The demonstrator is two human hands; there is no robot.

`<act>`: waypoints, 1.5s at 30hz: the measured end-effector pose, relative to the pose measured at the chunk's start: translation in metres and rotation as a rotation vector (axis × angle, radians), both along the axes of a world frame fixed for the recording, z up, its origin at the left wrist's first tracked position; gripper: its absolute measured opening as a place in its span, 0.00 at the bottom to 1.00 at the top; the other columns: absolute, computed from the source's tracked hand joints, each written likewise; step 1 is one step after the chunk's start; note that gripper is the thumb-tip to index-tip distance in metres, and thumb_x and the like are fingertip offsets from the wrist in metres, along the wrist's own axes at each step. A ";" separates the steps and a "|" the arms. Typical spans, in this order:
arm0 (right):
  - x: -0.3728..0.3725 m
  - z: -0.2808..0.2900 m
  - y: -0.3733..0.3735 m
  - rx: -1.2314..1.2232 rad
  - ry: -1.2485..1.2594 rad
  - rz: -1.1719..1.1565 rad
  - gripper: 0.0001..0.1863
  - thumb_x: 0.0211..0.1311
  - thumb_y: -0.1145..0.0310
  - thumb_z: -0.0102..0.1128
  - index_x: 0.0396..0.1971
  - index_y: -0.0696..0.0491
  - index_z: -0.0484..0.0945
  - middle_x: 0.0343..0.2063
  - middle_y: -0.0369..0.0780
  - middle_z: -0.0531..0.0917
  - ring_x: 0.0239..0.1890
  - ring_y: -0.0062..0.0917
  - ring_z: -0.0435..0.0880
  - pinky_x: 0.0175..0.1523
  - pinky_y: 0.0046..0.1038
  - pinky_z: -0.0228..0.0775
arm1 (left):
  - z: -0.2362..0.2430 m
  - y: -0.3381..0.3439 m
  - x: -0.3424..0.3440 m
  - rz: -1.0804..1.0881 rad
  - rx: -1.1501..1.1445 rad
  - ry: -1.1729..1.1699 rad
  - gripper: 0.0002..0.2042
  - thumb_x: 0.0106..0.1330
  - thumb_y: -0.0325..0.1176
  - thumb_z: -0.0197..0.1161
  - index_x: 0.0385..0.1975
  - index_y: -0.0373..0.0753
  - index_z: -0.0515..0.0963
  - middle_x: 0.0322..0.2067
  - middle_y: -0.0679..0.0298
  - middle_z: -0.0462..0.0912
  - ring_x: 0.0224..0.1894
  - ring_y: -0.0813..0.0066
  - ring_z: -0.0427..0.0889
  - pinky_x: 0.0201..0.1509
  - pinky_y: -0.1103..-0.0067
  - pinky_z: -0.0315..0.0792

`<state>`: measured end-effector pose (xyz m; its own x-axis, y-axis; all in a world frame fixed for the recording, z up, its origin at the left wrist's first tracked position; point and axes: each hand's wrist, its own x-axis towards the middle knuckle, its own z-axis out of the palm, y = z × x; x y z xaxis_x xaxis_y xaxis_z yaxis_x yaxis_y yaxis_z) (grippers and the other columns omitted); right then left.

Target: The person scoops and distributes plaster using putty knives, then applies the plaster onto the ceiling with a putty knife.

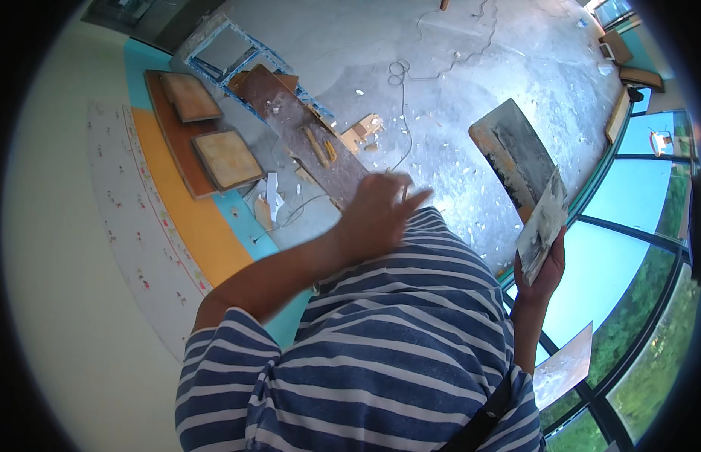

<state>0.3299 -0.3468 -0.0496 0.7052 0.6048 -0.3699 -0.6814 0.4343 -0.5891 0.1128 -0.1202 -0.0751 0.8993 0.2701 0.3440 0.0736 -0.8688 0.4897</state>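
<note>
My left hand (380, 215) is raised in front of my striped shirt, slightly blurred. One finger points to the right and the others are partly bent. Nothing shows in it. At the right, my right hand (542, 271) grips a plaster-smeared trowel (544, 222) with a pale grey blade, fingers behind its lower end. Beyond that blade, and partly covered by it, is a wider dark grey plate (520, 151) with a rusty, plaster-caked edge. How the plate is joined or held, I cannot tell.
A brown board (283, 113) with a yellow-handled tool (330, 151) lies beside a blue-stained frame (222, 56). Brown panels (226, 158) lean by the left wall. A cable (403, 105) and white scraps litter the concrete floor (343, 45). Tall windows (629, 196) line the right.
</note>
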 end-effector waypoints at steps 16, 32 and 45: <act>0.012 -0.019 -0.011 0.136 -0.008 0.083 0.24 0.76 0.57 0.40 0.61 0.57 0.66 0.54 0.47 0.77 0.55 0.35 0.79 0.60 0.39 0.72 | -0.046 0.030 0.006 0.551 -1.078 -0.147 0.27 0.57 0.19 0.52 0.59 0.42 0.65 0.43 0.57 0.69 0.45 0.64 0.74 0.49 0.69 0.73; 0.017 -0.023 -0.012 -0.034 -0.090 -0.062 0.23 0.76 0.57 0.38 0.59 0.58 0.67 0.50 0.47 0.80 0.49 0.32 0.84 0.51 0.32 0.81 | -0.017 -0.029 0.040 0.314 -1.991 -0.166 0.25 0.60 0.21 0.52 0.60 0.39 0.61 0.44 0.60 0.68 0.44 0.67 0.74 0.48 0.70 0.74; 0.021 -0.030 -0.021 0.104 -0.050 0.034 0.23 0.75 0.57 0.42 0.62 0.55 0.65 0.56 0.45 0.76 0.57 0.35 0.77 0.62 0.38 0.70 | -0.215 0.022 -0.002 0.756 -1.452 0.053 0.22 0.65 0.32 0.52 0.60 0.41 0.62 0.43 0.53 0.73 0.44 0.64 0.75 0.49 0.72 0.73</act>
